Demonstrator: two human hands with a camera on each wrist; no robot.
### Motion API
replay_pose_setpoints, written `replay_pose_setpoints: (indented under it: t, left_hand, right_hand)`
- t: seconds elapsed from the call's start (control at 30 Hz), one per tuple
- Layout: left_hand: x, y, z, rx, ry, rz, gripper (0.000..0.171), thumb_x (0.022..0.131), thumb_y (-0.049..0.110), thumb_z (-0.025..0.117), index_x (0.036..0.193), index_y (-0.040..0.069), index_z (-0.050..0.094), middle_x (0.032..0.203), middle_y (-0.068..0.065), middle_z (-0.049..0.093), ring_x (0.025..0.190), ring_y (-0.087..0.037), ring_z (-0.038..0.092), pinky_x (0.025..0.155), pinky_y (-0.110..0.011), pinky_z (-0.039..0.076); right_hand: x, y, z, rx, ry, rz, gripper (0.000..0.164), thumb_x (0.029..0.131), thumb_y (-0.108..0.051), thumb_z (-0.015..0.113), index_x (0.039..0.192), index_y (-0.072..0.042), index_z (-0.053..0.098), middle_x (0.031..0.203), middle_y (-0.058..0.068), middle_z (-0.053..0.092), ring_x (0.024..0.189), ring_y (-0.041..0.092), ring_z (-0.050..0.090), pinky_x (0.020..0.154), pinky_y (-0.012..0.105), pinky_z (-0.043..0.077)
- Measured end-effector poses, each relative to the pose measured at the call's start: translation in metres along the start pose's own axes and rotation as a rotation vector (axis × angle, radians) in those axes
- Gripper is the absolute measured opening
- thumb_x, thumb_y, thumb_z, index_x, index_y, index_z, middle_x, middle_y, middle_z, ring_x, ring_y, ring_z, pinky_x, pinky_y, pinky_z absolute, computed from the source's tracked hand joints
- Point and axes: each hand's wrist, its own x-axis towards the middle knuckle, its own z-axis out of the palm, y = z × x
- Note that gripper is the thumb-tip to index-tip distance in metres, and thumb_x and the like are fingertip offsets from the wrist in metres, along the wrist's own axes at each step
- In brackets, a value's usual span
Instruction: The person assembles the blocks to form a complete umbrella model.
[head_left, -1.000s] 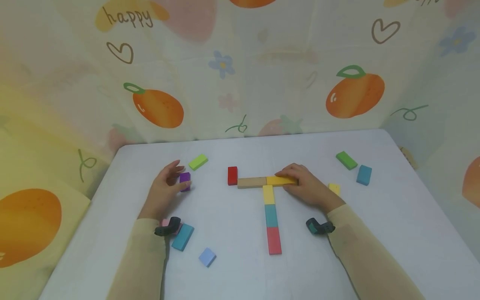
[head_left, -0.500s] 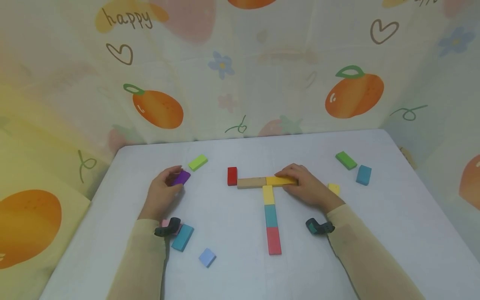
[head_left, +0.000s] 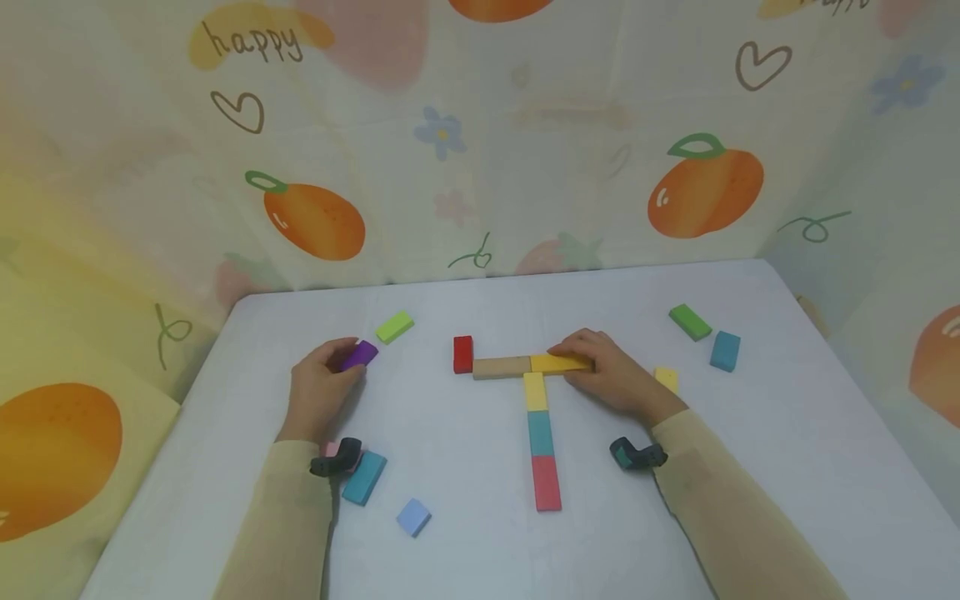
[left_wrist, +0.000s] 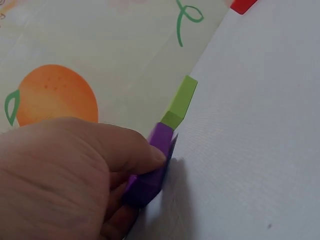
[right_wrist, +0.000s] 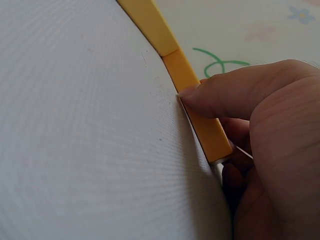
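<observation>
My left hand point(head_left: 321, 390) pinches a purple block point(left_wrist: 159, 145) between thumb and fingers at the table's left side. Just beyond it lies a lime green block point(head_left: 395, 327). With thumb and fingers, my right hand point(head_left: 611, 375) holds an orange-yellow block point(right_wrist: 204, 127) at the right end of a row. Left of that one, a tan wooden block point(head_left: 501, 367) continues the row, and a red block point(head_left: 462, 354) stands by its left end. Below the row runs a column of a pale yellow block point(head_left: 536, 392), a teal block point(head_left: 540, 433) and a pinkish-red block point(head_left: 546, 483).
Near the left wrist lie a blue block point(head_left: 365, 478), a partly hidden pink block point(head_left: 331, 449) and a light blue block point(head_left: 414, 517). At the right are a green block point(head_left: 690, 322), another blue block point(head_left: 725, 351) and a yellow block point(head_left: 666, 379). A patterned curtain hangs behind the table.
My left hand has closed its fingers on the purple block and turned it from upright to slanted. The right hand has stayed on the orange-yellow block.
</observation>
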Motion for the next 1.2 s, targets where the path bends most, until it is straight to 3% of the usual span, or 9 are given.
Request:
replay_pose_setpoints:
  t: [0.2,0.63,0.9,1.2]
  left_hand:
    - [0.001,0.008,-0.004,-0.056,0.011,-0.027,0.052,0.101,0.007,0.075,0.151,0.010,0.064,0.142,-0.013,0.067,0.130,-0.032,0.062,0.111,-0.051,0.049]
    - [0.004,0.031,-0.010,-0.097,-0.008,0.013,0.046,0.099,0.009,0.079,0.145,0.006,0.070,0.137,-0.013,0.071,0.123,-0.032,0.068,0.106,-0.047,0.054]
    - [0.006,0.054,-0.005,-0.108,-0.075,0.007,0.045,0.101,0.015,0.080,0.144,0.009,0.071,0.136,-0.013,0.070,0.124,-0.032,0.066,0.105,-0.048,0.055]
    - [0.018,0.083,0.010,-0.130,-0.144,0.058,0.045,0.099,0.011,0.080,0.143,0.007,0.070,0.132,-0.016,0.071,0.120,-0.034,0.068,0.098,-0.044,0.059]
  right_hand:
    - [0.001,0.002,0.000,-0.002,-0.002,0.007,0.040,0.106,-0.011,0.071,0.145,-0.021,0.071,0.140,-0.002,0.061,0.136,0.026,0.049,0.116,0.053,0.044]
    - [-0.001,-0.001,-0.001,0.002,0.005,-0.003,0.039,0.105,-0.009,0.071,0.143,-0.018,0.072,0.140,0.000,0.061,0.136,0.028,0.048,0.116,0.054,0.043]
    - [0.000,-0.004,-0.002,0.003,0.003,0.013,0.039,0.105,-0.009,0.072,0.143,-0.019,0.072,0.139,-0.002,0.061,0.135,0.026,0.049,0.116,0.051,0.044]
    - [0.000,-0.002,-0.001,0.009,0.002,0.002,0.039,0.105,-0.009,0.071,0.143,-0.019,0.072,0.138,-0.002,0.061,0.135,0.025,0.049,0.116,0.052,0.044]
